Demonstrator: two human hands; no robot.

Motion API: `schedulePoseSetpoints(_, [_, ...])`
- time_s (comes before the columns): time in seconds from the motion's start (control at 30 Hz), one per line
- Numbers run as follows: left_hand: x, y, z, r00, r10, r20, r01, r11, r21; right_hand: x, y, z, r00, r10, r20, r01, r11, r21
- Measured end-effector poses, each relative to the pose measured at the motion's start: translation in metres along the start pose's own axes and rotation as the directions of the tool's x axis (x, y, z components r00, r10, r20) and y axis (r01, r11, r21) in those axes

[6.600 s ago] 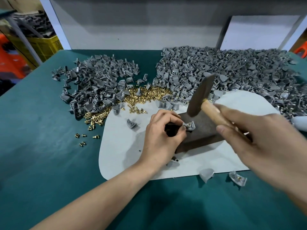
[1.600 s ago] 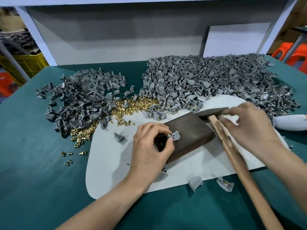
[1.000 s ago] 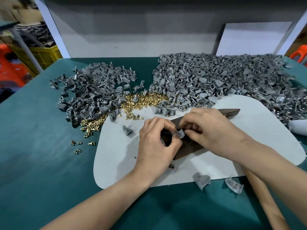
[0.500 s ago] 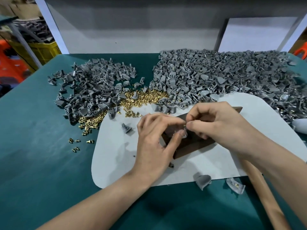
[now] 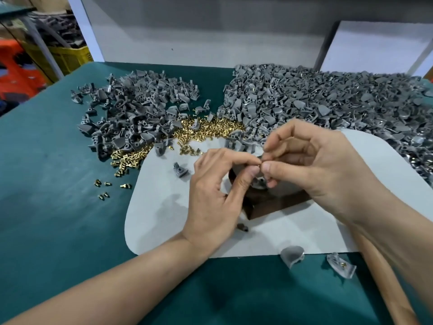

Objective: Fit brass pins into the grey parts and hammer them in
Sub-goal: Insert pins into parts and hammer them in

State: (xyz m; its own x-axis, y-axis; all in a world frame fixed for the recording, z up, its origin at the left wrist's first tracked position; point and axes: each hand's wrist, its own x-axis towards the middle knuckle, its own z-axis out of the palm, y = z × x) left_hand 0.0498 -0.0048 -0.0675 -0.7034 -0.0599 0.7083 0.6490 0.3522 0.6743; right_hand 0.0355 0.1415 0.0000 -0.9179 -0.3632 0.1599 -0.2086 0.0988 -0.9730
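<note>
Pinch grips, both hands, met tip to tip over the work. Left hand [image 5: 218,195]: thumb and forefinger drawn together at the tips, other fingers loosely curled; right hand [image 5: 311,165]: thumb and forefinger likewise closed, their tips touching those of the left; whether a pin lies in either pinch I cannot tell from my station, the spot being small and blurred. Grey part [image 5: 259,182]: just beneath the meeting tips, between the left thumb and a lower finger of the right hand; whether it rests or is held I cannot tell. Dark block [image 5: 269,204]: under the part, largely covered by both hands; it lies on the white mat [image 5: 161,207], which lies on the green table [image 5: 51,207].

From the block: lone grey piece [image 5: 180,170] at 9 o'clock on the mat; brass pins [image 5: 206,127] heaped at 11 o'clock along the mat's far edge, a few strays [image 5: 105,186] out on the green at 9 o'clock; smaller grey heap [image 5: 140,113] at 10 o'clock; larger grey heap [image 5: 328,97] from 12 to 2 o'clock; two loose grey pieces [image 5: 291,255] at 5 o'clock by the mat's near edge; hammer handle [image 5: 389,292] at 5 o'clock, beneath the right forearm; yellow crate [image 5: 70,57] beyond the table at 10 o'clock.
</note>
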Motion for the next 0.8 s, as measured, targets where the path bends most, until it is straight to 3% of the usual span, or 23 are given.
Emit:
schedulePoseSetpoints(0.07, [0.001, -0.001, 0.0, 0.999, -0.03, 0.014, 0.03, 0.999, -0.03, -0.001, -0.002, 0.0, 0.999, 0.031, 0.011, -0.031, 0.999, 0.044])
schedulePoseSetpoints(0.17, [0.003, -0.002, 0.0, 0.997, -0.082, 0.009, 0.082, 0.989, -0.121, -0.002, -0.005, -0.005, 0.998, 0.026, 0.063, -0.024, 0.999, -0.034])
schedulePoseSetpoints(0.33, [0.003, -0.002, 0.001, 0.991, -0.118, 0.058, 0.126, 0.979, -0.162, -0.002, -0.001, -0.007, 0.986, -0.135, 0.1, 0.155, 0.963, -0.221])
schedulePoseSetpoints(0.47, [0.002, 0.003, 0.001, 0.973, -0.183, 0.137, 0.183, 0.983, 0.016, 0.007, 0.009, -0.025, 0.983, -0.15, 0.105, 0.177, 0.923, -0.342])
schedulePoseSetpoints(0.63, [0.0, 0.005, 0.005, 0.918, -0.34, 0.205, 0.272, 0.914, 0.301, 0.013, 0.033, -0.031, 0.981, -0.141, 0.136, 0.189, 0.864, -0.466])
schedulePoseSetpoints(0.8, [0.0, 0.002, 0.004, 0.909, -0.364, 0.203, 0.314, 0.918, 0.241, 0.016, 0.037, -0.03, 0.979, -0.135, 0.151, 0.194, 0.843, -0.502])
